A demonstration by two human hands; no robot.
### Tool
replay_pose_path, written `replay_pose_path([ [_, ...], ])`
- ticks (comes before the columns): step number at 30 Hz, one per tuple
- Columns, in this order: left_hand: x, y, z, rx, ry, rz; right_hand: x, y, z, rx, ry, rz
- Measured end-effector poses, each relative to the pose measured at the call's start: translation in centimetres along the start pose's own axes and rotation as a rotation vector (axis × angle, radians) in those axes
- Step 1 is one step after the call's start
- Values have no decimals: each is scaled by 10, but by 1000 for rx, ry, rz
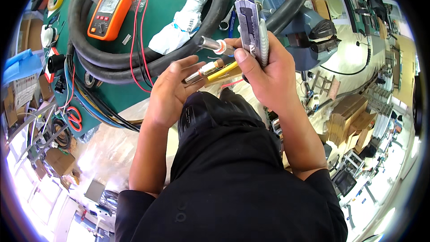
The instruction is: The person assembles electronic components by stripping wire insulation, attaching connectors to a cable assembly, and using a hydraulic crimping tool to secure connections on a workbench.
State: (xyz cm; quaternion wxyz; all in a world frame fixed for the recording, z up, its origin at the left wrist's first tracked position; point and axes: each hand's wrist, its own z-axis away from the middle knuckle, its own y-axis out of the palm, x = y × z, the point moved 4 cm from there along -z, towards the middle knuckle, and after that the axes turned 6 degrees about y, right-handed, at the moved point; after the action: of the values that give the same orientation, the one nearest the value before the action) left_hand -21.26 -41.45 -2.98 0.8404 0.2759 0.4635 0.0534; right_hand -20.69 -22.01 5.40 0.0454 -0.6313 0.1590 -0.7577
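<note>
My right hand point(268, 74) is closed around a grey utility knife point(249, 27), which points away from me over the green bench. A loop of pale ribbed material point(264, 42) lies along the knife's right side. Left of that hand, a metal cable terminal point(211, 45) with an orange-red ring sticks out. Below it lies a second metal terminal point(197, 77) beside a yellow-sleeved wire point(222, 71). My left hand point(168, 92) is open beside this lower terminal, fingers apart; whether they touch it, I cannot tell. Part of the wires is hidden behind my right hand.
A thick black cable point(118, 69) loops across the green bench point(114, 96). Inside the loop are an orange multimeter point(109, 14) with red and black leads and a white wrapped bundle point(181, 22). Red-handled scissors point(74, 118) lie left; a blue-grey machine point(309, 27) stands right, cardboard boxes point(349, 118) beyond.
</note>
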Motion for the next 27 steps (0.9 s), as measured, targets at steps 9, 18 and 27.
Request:
replay_pose_path([
  [9, -13, 0, -3, 34, -12, 294, -32, 17, 2, 309, 183, 39],
  [18, 7, -6, -6, -65, 33, 219, -48, 28, 3, 292, -70, 301],
  [27, -10, -12, -47, 401, -398, -536, -59, 22, 8, 315, 13, 227],
])
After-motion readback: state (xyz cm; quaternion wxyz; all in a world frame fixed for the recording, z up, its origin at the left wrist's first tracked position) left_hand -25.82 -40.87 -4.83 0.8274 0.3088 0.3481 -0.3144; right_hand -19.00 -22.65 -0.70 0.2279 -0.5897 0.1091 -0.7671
